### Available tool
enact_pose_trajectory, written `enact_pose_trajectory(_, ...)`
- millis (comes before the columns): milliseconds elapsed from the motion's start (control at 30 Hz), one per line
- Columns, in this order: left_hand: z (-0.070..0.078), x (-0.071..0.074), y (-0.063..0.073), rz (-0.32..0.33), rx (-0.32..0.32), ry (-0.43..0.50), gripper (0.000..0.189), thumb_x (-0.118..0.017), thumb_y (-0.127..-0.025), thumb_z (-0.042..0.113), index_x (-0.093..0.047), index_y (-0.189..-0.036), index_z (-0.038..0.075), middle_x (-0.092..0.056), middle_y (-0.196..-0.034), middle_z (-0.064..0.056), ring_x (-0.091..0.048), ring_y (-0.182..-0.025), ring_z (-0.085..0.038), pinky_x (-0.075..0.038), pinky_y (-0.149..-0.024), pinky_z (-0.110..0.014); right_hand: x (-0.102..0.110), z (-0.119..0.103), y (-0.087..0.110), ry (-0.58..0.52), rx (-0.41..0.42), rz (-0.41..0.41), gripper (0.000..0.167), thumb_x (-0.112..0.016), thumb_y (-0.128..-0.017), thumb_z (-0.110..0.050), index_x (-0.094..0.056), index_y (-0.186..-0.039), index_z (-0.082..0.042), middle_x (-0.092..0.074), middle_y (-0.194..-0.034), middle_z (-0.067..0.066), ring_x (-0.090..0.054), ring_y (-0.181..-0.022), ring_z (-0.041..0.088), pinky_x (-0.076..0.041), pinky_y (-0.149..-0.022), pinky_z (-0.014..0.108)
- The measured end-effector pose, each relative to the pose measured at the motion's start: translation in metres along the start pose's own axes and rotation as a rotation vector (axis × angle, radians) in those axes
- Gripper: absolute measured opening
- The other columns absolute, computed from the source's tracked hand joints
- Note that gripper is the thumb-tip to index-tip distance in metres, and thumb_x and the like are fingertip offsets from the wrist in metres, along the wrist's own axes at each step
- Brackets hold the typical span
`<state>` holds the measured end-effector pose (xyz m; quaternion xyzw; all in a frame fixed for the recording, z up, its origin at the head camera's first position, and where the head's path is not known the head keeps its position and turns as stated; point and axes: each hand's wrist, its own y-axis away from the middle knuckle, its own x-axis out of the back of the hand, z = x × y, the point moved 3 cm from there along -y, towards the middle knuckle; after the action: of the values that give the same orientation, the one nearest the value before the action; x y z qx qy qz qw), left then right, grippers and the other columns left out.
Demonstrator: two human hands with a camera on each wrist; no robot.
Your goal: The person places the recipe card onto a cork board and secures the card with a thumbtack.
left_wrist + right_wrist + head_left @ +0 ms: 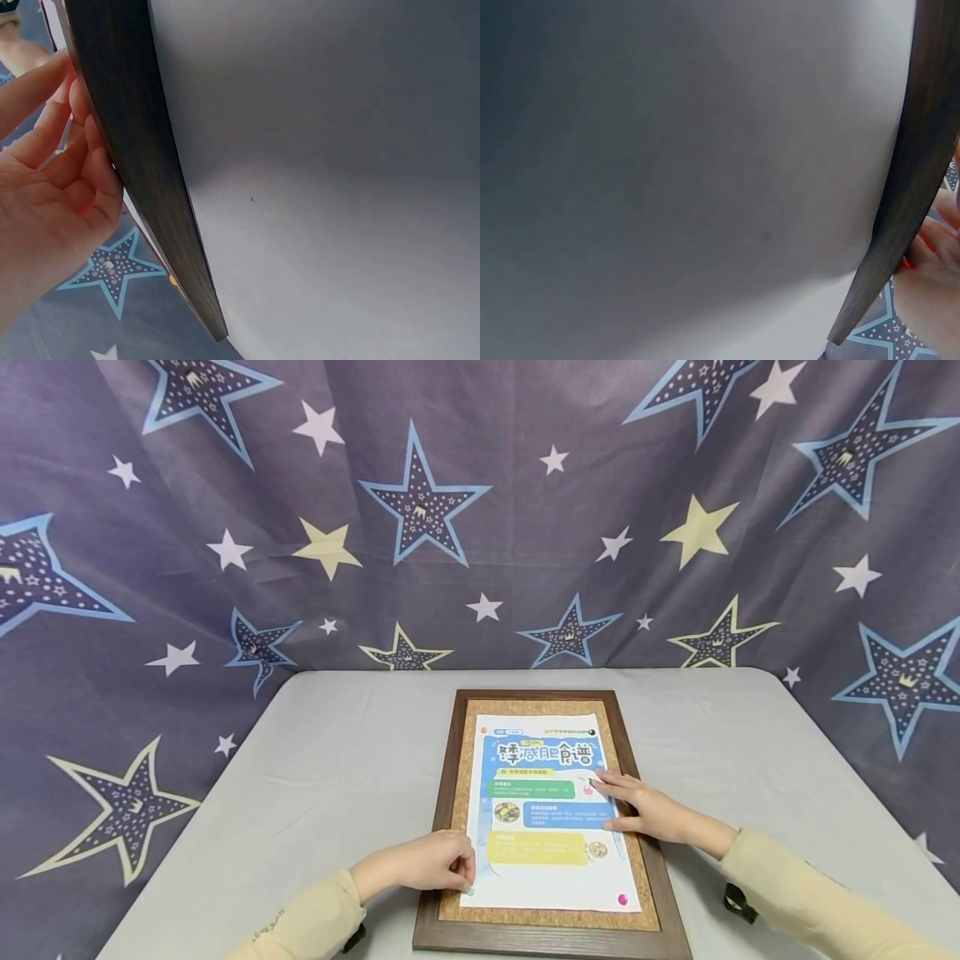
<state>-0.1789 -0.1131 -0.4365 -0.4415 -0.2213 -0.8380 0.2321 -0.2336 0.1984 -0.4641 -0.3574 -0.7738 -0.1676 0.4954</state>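
Observation:
A printed poster (551, 881) lies on a cork board (547, 917) set in a dark wooden frame (551, 939). At the poster's lower left corner my left hand (435, 860) pinches a pale green pushpin (470, 890) between thumb and fingertip. My right hand (648, 806) rests with extended fingers on the poster's right edge. An orange pushpin (483, 730), a black pushpin (592, 732) and a magenta pushpin (622, 900) sit at the other corners. In the left wrist view the frame's edge (142, 127) hides the fingertips.
A grey-white cloth covers the table (322, 760). Behind it hangs a dark curtain (517, 543) printed with stars. In the right wrist view, the frame's side (911, 165) stands between the table surface and the right hand.

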Motion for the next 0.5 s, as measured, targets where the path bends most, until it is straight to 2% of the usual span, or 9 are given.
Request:
enact_pose_trajectory(233,-0.0021,-0.0019,-0.0001,0.007,-0.015,0.001,0.013,-0.066,-0.078,0.014,-0.058,-0.069,0.018,-0.044,-0.064,0.016,-0.039,-0.065,0.001,-0.035,-0.063,-0.013,0.0008,0.0002,0.0002,-0.013,-0.007,-0.002,0.065,-0.059,-0.082,-0.035,-0.04,-0.129,0.006,-0.03,-0.136,0.026,-0.027,-0.123,0.044,-0.023,-0.098,0.055)
enact_pose_trajectory(500,-0.0034,-0.0023,0.0029,0.011,-0.01,0.005,0.012,-0.064,-0.08,0.015,-0.057,-0.072,0.02,-0.043,-0.066,0.016,-0.039,-0.067,0.0,-0.035,-0.063,-0.014,0.0067,-0.004,-0.0022,-0.033,-0.052,-0.031,0.062,-0.062,-0.08,-0.032,-0.044,-0.125,0.006,-0.032,-0.135,0.025,-0.03,-0.122,0.043,-0.033,-0.093,0.052)
